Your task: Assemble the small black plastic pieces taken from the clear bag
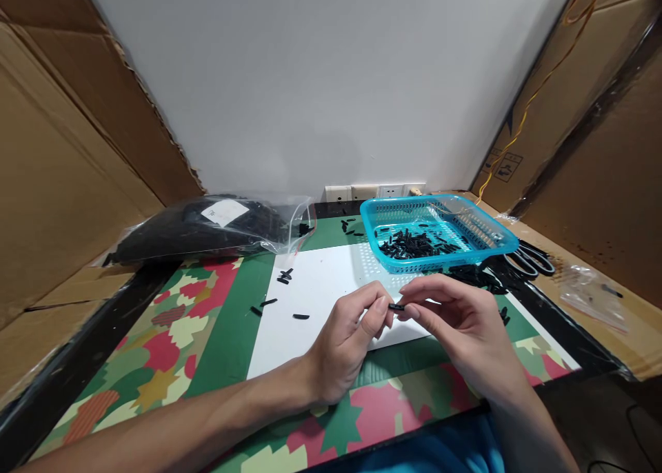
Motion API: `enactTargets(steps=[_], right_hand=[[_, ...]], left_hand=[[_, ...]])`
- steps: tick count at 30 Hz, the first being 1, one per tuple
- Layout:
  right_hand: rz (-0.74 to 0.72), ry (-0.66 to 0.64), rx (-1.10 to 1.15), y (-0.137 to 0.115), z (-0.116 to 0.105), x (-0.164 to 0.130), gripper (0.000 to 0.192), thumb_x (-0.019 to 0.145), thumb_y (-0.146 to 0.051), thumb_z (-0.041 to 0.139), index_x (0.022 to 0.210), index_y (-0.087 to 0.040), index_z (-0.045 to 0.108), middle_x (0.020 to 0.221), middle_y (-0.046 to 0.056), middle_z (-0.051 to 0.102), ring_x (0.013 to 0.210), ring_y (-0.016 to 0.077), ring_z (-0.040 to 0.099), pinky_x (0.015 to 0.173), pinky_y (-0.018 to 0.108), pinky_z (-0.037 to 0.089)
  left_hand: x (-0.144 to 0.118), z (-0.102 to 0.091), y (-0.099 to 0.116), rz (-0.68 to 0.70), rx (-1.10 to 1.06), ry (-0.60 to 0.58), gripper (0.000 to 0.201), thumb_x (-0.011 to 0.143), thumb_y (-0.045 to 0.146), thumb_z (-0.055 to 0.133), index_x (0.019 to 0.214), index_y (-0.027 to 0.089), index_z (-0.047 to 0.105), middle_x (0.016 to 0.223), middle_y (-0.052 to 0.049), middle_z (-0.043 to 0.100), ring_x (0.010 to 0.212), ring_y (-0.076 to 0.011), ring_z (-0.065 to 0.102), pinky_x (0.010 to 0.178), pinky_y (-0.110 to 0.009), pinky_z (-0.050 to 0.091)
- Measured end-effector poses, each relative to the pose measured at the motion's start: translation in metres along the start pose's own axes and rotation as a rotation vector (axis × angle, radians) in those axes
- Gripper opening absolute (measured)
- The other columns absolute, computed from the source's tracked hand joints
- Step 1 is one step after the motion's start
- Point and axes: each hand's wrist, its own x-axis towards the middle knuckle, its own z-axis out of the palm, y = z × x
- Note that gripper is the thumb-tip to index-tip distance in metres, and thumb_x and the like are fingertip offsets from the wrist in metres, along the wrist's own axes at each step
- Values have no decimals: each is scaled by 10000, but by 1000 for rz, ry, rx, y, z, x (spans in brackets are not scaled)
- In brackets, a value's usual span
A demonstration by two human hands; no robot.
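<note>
A: What are the hands doing?
B: The left hand (pixel 347 335) and right hand (pixel 465 325) meet over the white sheet (pixel 321 300), fingertips pinching a small black piece (pixel 396 307) between them.
A: And nearby?
B: Just behind them sits a blue basket (pixel 496 235) with a heap of black pieces (pixel 414 244) inside. More lie loose on the sheet (pixel 301 316).
A: On the left?
B: A clear bag (pixel 207 228) of dark parts, resting on the camouflage mat (pixel 155 349).
A: On the right?
B: Scissors (pixel 530 259) just beside the basket, and cardboard (pixel 610 183) walling both sides.
</note>
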Motion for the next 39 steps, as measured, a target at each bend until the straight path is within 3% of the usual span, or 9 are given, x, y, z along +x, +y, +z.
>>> enactTargets(steps=[13, 19, 23, 29, 31, 33, 37, 39], right_hand=[[-16, 16, -7, -1, 1, -2, 124, 939, -190, 784, 1031, -270, 800, 1000, 0, 807, 915, 142, 773, 850, 198, 638], [-45, 20, -144, -8, -5, -7, 82, 966, -229, 749, 1022, -272, 792, 1003, 3, 809, 942, 169, 770, 871, 239, 626], [-24, 66, -401, -10, -29, -8, 85, 976, -306, 721, 974, -255, 789, 965, 18, 809, 899, 194, 763, 794, 251, 600], [128, 164, -795, 6, -82, -8, 309, 970, -540, 628, 1001, -271, 775, 969, 41, 817, 871, 250, 774, 576, 269, 533], [133, 205, -904, 13, -91, -8, 371, 957, -598, 590, 1020, -279, 768, 947, 47, 821, 823, 269, 778, 561, 298, 527], [112, 156, -938, 17, -90, -8, 392, 966, -618, 575, 1059, -287, 763, 967, 49, 828, 811, 276, 784, 608, 324, 557], [35, -152, -849, 15, -70, -9, 348, 1035, -549, 538, 1142, -295, 751, 1131, 49, 829, 953, 264, 801, 773, 319, 608], [23, -277, -811, 13, -57, -9, 327, 1066, -512, 505, 1147, -303, 743, 1147, 37, 827, 955, 243, 799, 782, 299, 605]], left_hand=[[0, 0, -2, 10, -9, -2, 376, 1114, 435, 428, 862, 190, 561, 811, 7, 506, 756, -139, 451, 735, -299, 369], [1, 0, 2, -7, 48, -6, 343, 1099, 431, 461, 900, 189, 600, 807, 11, 522, 759, -139, 458, 741, -297, 372], [0, 0, 5, 12, 111, -1, 324, 1082, 419, 481, 900, 185, 611, 782, 18, 513, 728, -136, 442, 705, -293, 364], [2, -4, 8, 2, 222, 2, 342, 1069, 448, 471, 888, 189, 600, 742, 27, 497, 687, -132, 427, 650, -281, 363], [9, -12, 12, -23, 368, -52, 322, 1068, 429, 463, 892, 196, 597, 700, 39, 477, 647, -128, 420, 618, -274, 356], [20, -29, 17, -23, 628, -65, 301, 1077, 370, 421, 917, 198, 609, 704, 32, 521, 629, -130, 450, 621, -276, 369], [42, -86, 34, -26, 1398, -232, 191, 1014, 206, 473, 950, 174, 651, 708, -17, 616, 619, -162, 513, 685, -325, 388], [49, -117, 44, -63, 1512, -311, 209, 980, 130, 468, 938, 185, 665, 800, -49, 684, 664, -170, 571, 664, -312, 375]])
